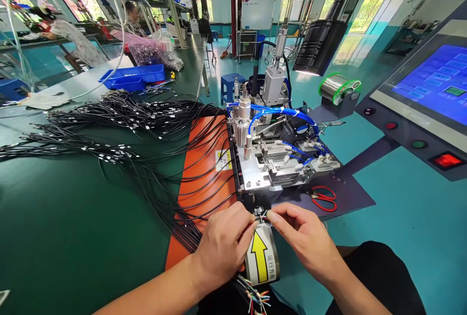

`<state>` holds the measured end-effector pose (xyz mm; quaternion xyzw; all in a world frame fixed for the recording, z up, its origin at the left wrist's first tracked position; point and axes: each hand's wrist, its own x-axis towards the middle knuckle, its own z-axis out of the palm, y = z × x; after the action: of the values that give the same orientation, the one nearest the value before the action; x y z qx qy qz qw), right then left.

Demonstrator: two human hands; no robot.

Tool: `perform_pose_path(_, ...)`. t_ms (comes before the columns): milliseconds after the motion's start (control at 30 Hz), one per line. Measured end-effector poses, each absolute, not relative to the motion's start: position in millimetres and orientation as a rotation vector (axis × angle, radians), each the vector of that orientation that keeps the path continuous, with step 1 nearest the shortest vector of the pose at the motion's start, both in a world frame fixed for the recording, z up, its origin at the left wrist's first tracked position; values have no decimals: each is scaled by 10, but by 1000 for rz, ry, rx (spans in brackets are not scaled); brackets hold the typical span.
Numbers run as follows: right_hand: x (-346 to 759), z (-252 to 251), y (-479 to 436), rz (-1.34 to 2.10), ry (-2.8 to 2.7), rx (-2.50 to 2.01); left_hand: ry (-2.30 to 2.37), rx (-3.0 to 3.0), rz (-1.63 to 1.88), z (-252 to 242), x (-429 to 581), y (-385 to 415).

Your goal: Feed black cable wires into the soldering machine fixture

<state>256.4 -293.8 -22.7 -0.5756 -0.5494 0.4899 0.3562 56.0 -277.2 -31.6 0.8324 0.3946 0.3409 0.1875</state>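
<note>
Left hand (226,242) and right hand (308,237), fingertips pinched on thin coloured wires (263,216), at the machine's (251,171) near end, beside a yellow-arrow label (260,256) reading "运行方向", black cables (146,115) massed left

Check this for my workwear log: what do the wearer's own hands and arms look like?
The left hand and right hand are ungloved, with no ring, watch or bracelet visible. The left forearm and right forearm show no sleeve or marking.
</note>
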Motion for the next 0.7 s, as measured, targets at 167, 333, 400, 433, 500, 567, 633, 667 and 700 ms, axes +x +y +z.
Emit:
perform_pose_path(167,2555,-234,-2934,1371,-1354,-1432,1089,2375,939,-310,555,-2767)
perform_pose_path(333,2542,-239,-2942,1413,-1318,-1421,1090,2367,921,-312,555,-2766)
perform_pose_path(400,2529,-248,-2947,1387,-1325,-1438,1092,2358,922,-311,556,-2767)
perform_pose_path(433,2522,-253,-2950,1376,-1325,-1443,1092,2354,925,-310,557,-2768)
perform_pose_path(500,2509,-267,-2959,1361,-1321,-1442,1096,2346,927,-307,558,-2771)
perform_pose_path(567,2498,-280,-2966,1352,-1318,-1431,1103,2335,922,-303,558,-2773)
perform_pose_path(633,2492,-292,-2967,1340,-1326,-1422,1104,2324,912,-300,558,-2773)
perform_pose_path(667,2491,-297,-2964,1331,-1334,-1423,1101,2321,908,-300,557,-2772)
perform_pose_path(700,2490,-302,-2960,1319,-1346,-1426,1095,2318,903,-299,555,-2770)
